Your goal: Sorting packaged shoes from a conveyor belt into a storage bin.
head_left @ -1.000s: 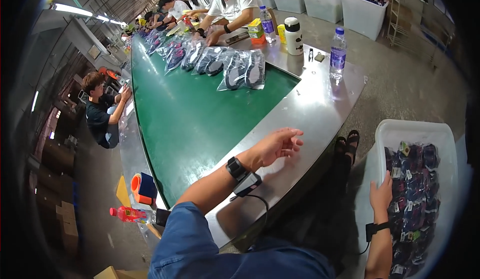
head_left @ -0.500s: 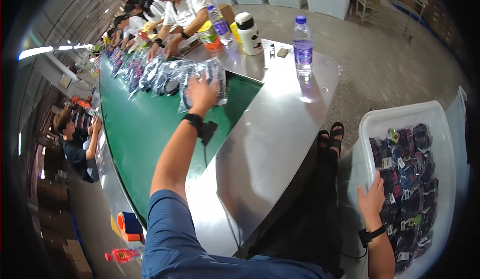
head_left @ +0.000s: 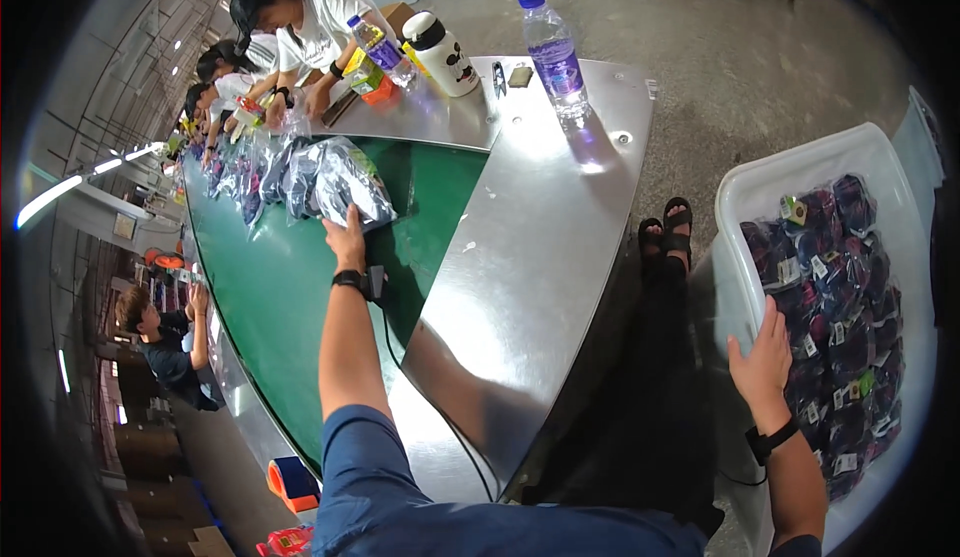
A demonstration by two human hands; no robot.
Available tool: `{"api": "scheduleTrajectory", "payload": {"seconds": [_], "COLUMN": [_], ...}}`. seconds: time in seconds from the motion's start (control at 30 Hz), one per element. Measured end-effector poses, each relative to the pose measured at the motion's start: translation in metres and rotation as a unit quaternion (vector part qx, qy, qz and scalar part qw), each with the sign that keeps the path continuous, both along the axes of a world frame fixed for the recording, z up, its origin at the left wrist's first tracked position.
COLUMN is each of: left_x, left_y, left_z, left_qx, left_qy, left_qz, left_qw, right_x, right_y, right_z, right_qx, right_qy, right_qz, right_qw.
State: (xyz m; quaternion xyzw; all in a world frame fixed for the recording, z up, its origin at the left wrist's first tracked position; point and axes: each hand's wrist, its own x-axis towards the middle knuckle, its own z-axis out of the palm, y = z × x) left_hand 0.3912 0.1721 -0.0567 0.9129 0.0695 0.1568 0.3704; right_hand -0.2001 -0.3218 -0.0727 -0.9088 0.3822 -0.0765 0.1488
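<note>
At the near end of a row of clear plastic bags, my left hand is closed on the near edge of a clear bag with dark contents I cannot make out. This bag lies on the green table surface. More bagged goods are crowded behind it along the table. On my right, my right hand rests with straight fingers on the side rim of a white plastic bin, holding nothing. Dark bundles in clear wrap, with small paper tags, fill the bin in rows.
A metal table panel carries a water bottle, a white flask and a small flat piece. Co-workers work along the far side; another person is at left. An orange-and-blue roll stands lower left.
The view has shifted. My left hand has come back toward me from the top of the bag to its near edge, and the bag has moved nearer. My right hand stays on the bin rim.
</note>
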Motion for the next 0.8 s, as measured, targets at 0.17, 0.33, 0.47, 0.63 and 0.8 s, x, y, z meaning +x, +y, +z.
{"api": "scheduleTrajectory", "payload": {"seconds": [0.17, 0.33, 0.47, 0.63, 0.8], "left_x": [-0.079, -0.167, -0.221, -0.287, -0.314], "left_y": [-0.030, -0.032, 0.001, 0.017, -0.005], "left_z": [0.014, 0.021, 0.013, 0.053, 0.084], "left_qx": [-0.081, -0.154, 0.055, -0.284, -0.338], "left_qy": [-0.036, -0.104, -0.166, 0.174, 0.189], "left_qz": [-0.014, -0.210, -0.295, -0.366, -0.389], "left_qw": [0.996, 0.960, 0.939, 0.869, 0.836], "right_x": [-0.010, -0.013, -0.010, -0.009, -0.009], "right_y": [0.007, 0.002, -0.003, -0.002, 0.000], "right_z": [0.007, 0.000, -0.004, 0.004, 0.002], "right_qx": [-0.007, -0.018, -0.016, -0.011, -0.011], "right_qy": [0.000, 0.002, -0.001, 0.017, 0.014], "right_qz": [-0.003, 0.010, 0.017, 0.006, 0.007], "right_qw": [1.000, 1.000, 1.000, 1.000, 1.000]}}
